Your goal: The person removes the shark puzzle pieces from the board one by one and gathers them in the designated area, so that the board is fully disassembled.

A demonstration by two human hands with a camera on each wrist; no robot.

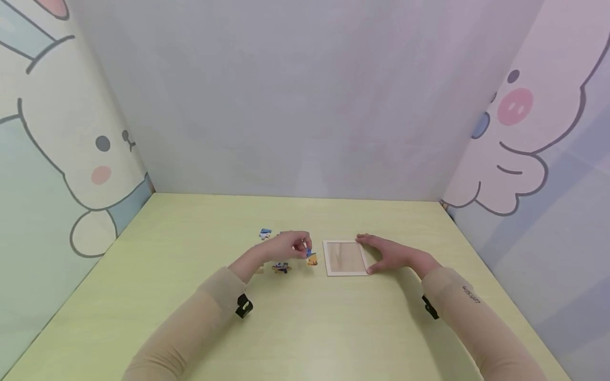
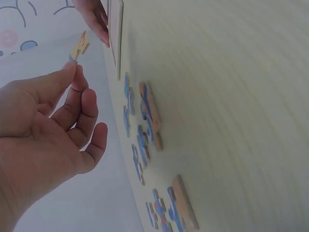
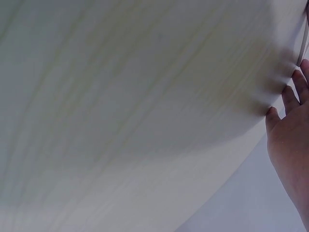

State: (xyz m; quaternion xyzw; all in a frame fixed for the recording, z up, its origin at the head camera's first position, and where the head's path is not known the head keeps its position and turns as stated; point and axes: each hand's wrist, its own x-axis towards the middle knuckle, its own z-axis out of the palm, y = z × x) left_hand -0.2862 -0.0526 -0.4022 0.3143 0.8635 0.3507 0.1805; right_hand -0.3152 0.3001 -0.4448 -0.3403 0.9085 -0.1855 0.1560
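My left hand [image 1: 289,245] pinches a small jigsaw puzzle piece [image 1: 312,259], blue and orange-yellow, between thumb and forefinger. In the left wrist view, the same piece [image 2: 79,47] is held up above the table, with the other fingers loosely bent. A square puzzle tray [image 1: 326,264] with a white rim and a bare wooden base lies just right of the piece. My right hand [image 1: 393,254] rests at the tray's right edge, thumb and fingers spread. In the right wrist view, the right hand [image 3: 292,128] touches down beside the tray's edge, which is mostly cut off.
Several loose puzzle pieces [image 2: 149,116] lie on the table to the left, partly hidden under my left hand in the head view. One blue and white piece [image 1: 265,234] shows beyond the left wrist. The pale yellow table [image 1: 305,328] meets cartoon-printed side walls and a plain back curtain [image 1: 295,106].
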